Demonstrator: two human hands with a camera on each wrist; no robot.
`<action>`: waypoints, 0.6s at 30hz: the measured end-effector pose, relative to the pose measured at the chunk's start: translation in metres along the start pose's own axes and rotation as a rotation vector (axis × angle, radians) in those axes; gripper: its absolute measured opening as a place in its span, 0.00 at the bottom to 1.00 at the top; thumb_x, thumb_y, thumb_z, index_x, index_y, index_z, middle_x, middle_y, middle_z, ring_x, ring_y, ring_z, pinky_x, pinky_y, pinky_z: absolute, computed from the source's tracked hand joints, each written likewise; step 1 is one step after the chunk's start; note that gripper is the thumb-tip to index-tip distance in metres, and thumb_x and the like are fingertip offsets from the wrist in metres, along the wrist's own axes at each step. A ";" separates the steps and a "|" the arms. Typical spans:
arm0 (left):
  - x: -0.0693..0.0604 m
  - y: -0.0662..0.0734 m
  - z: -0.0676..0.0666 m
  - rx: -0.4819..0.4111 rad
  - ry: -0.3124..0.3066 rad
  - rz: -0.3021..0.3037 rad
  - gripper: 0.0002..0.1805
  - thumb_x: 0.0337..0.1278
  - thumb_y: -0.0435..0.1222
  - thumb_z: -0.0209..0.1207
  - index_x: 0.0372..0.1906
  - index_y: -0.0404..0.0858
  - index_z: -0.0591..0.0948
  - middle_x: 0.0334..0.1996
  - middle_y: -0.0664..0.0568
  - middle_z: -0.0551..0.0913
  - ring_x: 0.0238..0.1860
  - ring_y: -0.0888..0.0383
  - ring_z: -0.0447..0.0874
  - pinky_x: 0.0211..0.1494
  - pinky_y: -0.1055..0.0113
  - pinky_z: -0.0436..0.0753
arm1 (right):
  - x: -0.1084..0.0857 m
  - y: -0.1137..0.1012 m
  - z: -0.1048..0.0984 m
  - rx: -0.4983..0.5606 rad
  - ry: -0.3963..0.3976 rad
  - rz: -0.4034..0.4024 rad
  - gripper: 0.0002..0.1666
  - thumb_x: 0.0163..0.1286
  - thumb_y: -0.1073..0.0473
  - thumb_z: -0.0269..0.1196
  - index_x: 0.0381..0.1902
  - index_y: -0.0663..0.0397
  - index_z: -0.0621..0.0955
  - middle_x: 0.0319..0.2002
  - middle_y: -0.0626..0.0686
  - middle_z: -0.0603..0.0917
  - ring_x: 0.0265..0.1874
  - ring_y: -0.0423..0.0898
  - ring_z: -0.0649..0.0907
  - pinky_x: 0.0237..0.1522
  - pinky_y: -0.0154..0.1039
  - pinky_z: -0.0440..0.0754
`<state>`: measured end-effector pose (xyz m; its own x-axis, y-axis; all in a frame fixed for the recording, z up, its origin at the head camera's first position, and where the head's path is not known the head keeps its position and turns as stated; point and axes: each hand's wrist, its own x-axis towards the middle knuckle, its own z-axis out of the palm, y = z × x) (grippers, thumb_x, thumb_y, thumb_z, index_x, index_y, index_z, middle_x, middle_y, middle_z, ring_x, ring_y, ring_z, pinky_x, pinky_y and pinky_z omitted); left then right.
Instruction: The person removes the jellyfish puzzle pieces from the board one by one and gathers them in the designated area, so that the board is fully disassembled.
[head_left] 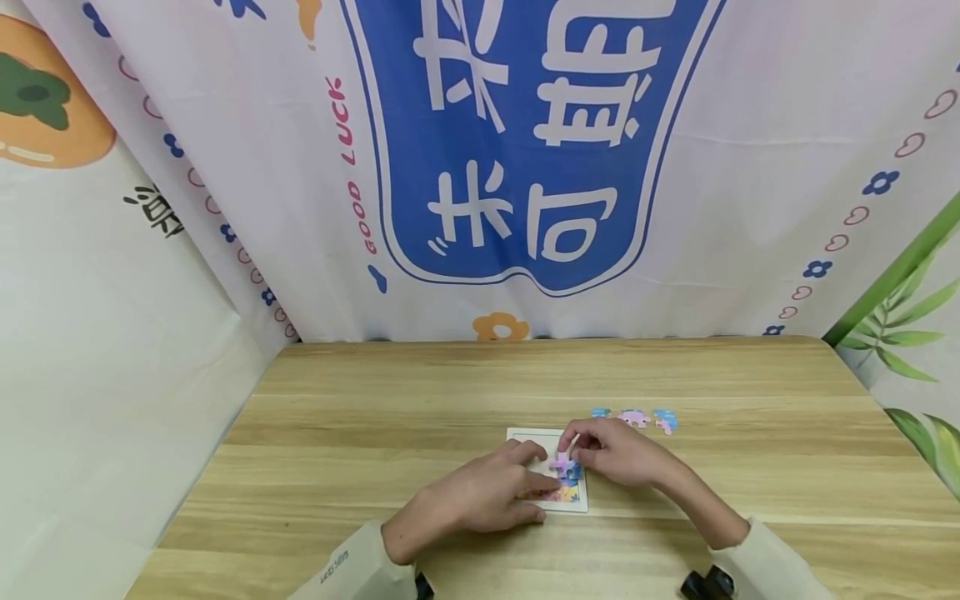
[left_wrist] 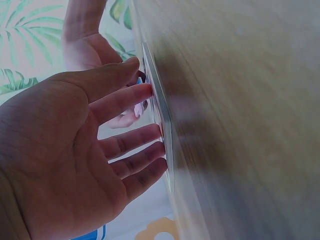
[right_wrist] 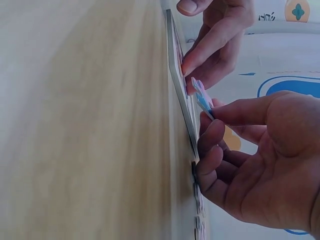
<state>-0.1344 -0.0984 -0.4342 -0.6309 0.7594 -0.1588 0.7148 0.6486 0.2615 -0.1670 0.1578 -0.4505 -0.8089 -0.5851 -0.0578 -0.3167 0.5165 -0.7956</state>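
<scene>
Fitting seems under way: flat pink-and-blue jigsaw piece (right_wrist: 202, 97) pinched by right hand (head_left: 618, 453), grip nearly closed, over white rectangular puzzle tray (head_left: 525, 432) on wood-grain tabletop (head_left: 337, 458). Tray touched by left hand (head_left: 489, 490), fingers spread, nothing gripped. Alignment probably needed before lowering.
</scene>
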 end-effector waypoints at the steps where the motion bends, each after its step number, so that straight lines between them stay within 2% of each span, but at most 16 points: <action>1: 0.000 0.000 0.000 -0.002 -0.001 -0.003 0.25 0.74 0.52 0.66 0.71 0.57 0.82 0.74 0.52 0.75 0.71 0.57 0.75 0.74 0.63 0.79 | -0.001 0.001 -0.001 -0.005 0.002 0.001 0.10 0.77 0.65 0.61 0.46 0.48 0.87 0.33 0.47 0.82 0.31 0.39 0.76 0.34 0.32 0.74; 11: 0.000 0.001 0.000 -0.014 -0.006 -0.013 0.25 0.74 0.52 0.66 0.72 0.57 0.82 0.75 0.52 0.75 0.73 0.56 0.74 0.76 0.60 0.78 | -0.011 0.007 -0.011 -0.042 0.029 0.000 0.09 0.78 0.63 0.62 0.46 0.45 0.87 0.36 0.45 0.84 0.33 0.39 0.77 0.36 0.32 0.75; 18: -0.002 0.002 -0.001 -0.016 -0.017 -0.028 0.25 0.74 0.52 0.65 0.72 0.58 0.81 0.76 0.52 0.74 0.75 0.56 0.73 0.75 0.58 0.80 | -0.020 0.013 -0.021 -0.017 0.050 0.009 0.09 0.79 0.63 0.61 0.49 0.48 0.87 0.38 0.47 0.85 0.34 0.39 0.78 0.36 0.32 0.77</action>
<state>-0.1323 -0.0985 -0.4323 -0.6454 0.7418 -0.1823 0.6919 0.6688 0.2719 -0.1655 0.1898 -0.4469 -0.8355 -0.5485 -0.0348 -0.3170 0.5326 -0.7848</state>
